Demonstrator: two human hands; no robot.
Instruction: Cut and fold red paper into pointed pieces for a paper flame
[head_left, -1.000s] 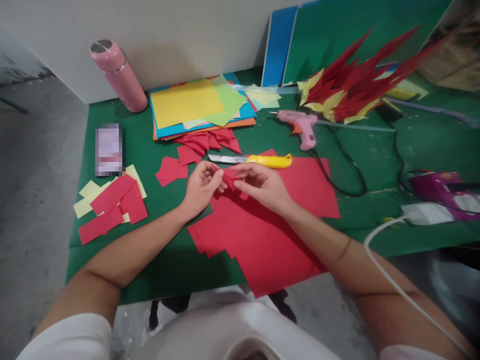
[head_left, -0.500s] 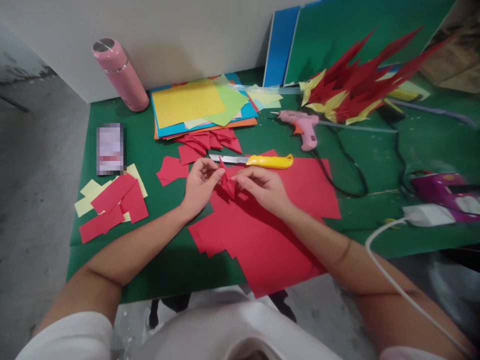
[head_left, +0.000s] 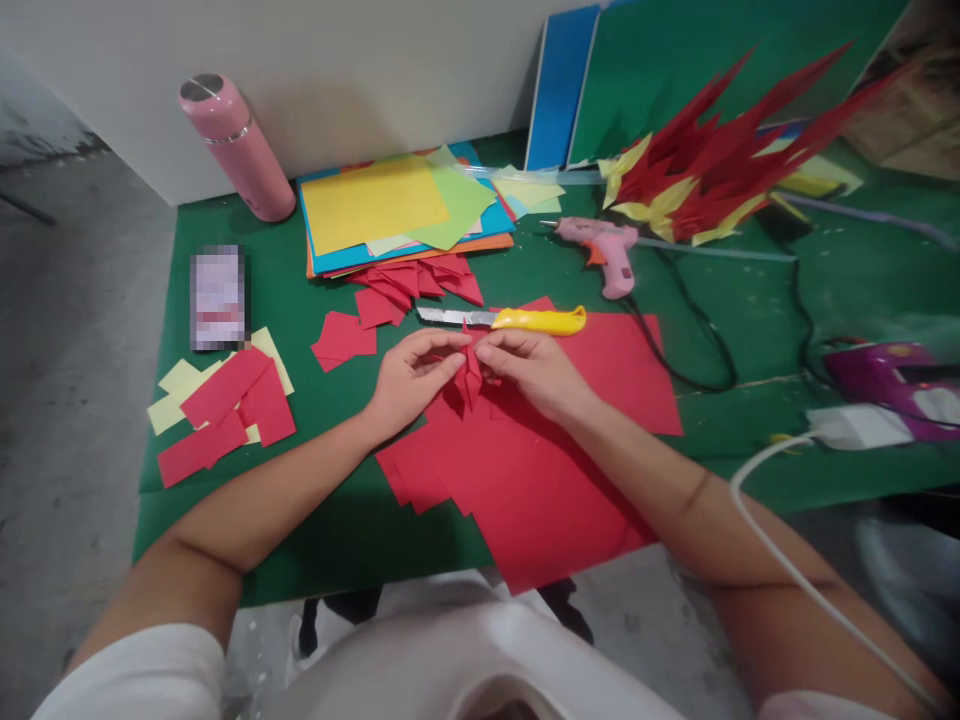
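Between my two hands is a small folded red paper piece (head_left: 469, 378), pointed at both ends and held upright over the red sheets. My left hand (head_left: 415, 378) pinches its left side with thumb and fingers. From the right, my right hand (head_left: 529, 372) pinches its other side, fingertips partly hidden behind the folds. Beneath lie large red paper sheets (head_left: 555, 490), stacked unevenly. A yellow-handled utility knife (head_left: 540, 320) lies just beyond my fingers, blade out to the left. Behind it is a pile of folded red paper pieces (head_left: 405, 283).
Coloured paper sheets (head_left: 375, 215) and a pink bottle (head_left: 244, 150) stand at the back. Left are a phone (head_left: 217, 298) and red and yellow scraps (head_left: 232, 400). Rightward lie a pink glue gun (head_left: 604, 250), a red-yellow paper plant (head_left: 705, 170), and a white plug (head_left: 859, 428) with its cable.
Both hands have shifted slightly right with the folded paper. The piece now stands straighter, its folds facing me, and my right fingers have closed in on its side.
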